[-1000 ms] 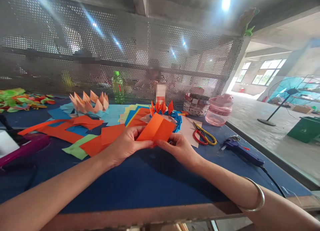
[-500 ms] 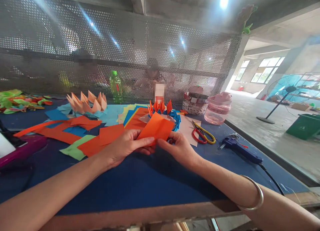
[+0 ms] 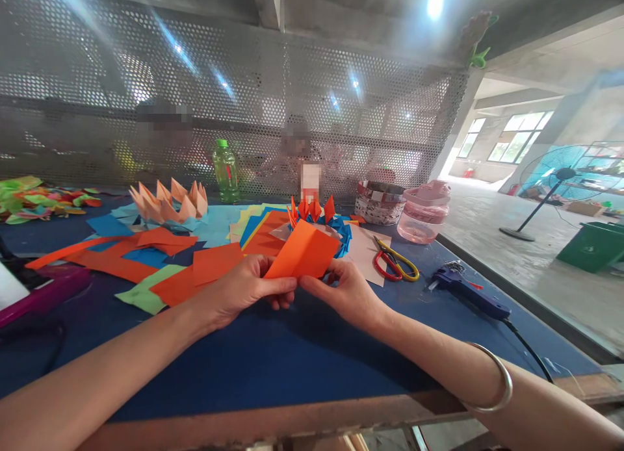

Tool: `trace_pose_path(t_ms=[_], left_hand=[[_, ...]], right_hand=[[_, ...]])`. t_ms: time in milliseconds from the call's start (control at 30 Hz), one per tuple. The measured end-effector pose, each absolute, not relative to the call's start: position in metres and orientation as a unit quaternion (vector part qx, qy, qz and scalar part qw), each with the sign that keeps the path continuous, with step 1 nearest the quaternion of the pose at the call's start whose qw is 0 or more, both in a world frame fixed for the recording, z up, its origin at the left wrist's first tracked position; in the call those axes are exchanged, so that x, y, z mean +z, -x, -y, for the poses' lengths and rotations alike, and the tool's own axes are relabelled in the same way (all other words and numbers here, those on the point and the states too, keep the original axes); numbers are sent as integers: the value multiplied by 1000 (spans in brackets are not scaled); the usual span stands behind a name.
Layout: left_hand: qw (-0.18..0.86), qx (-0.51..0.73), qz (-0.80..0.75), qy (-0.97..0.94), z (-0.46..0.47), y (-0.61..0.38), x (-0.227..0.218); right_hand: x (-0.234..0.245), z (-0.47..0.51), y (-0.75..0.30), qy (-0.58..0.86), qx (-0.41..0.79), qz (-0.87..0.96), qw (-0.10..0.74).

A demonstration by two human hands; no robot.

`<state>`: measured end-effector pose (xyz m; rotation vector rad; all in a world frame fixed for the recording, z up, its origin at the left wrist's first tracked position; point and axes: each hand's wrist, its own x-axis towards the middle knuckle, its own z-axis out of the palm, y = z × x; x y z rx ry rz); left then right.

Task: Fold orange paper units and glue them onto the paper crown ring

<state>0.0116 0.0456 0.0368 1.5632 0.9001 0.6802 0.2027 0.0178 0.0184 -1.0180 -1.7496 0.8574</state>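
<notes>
A folded sheet of orange origami paper point(image 3: 303, 251) stands up between my hands, its crease towards the upper right. My left hand point(image 3: 238, 288) grips its left edge, and my right hand point(image 3: 338, 292) pinches the lower right corner. Just behind it sits a folded blue and orange paper model point(image 3: 341, 238) with orange points. Loose orange sheets point(image 3: 214, 264) and a green paper strip point(image 3: 143, 294) lie left of my left hand. Further back stand a peach origami lotus point(image 3: 170, 204) and a stack of coloured paper point(image 3: 258, 233).
The blue work table point(image 3: 273, 353) holds yellow-handled and red-handled scissors point(image 3: 396, 267), a blue hot glue gun point(image 3: 465, 292) with a black cord, a pink jar point(image 3: 423, 220), a patterned tub point(image 3: 380, 204) and a green bottle point(image 3: 225, 171). A perforated metal screen point(image 3: 312, 80) stands behind, with blurred people beyond.
My fingertips have drawn slightly closer together beneath the orange paper, which stays held in both hands. The whole view has shifted a little.
</notes>
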Motion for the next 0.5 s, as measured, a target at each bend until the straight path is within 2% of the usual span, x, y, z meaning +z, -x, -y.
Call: trace_pose_path(t_ms=[267, 500], left_hand=[[552, 267, -411, -674, -46, -12, 36], [543, 282, -414, -675, -49, -11, 36]], right_hand=[[16, -20, -203, 422, 302, 721, 459], [16, -22, -205, 427, 318, 705, 468]])
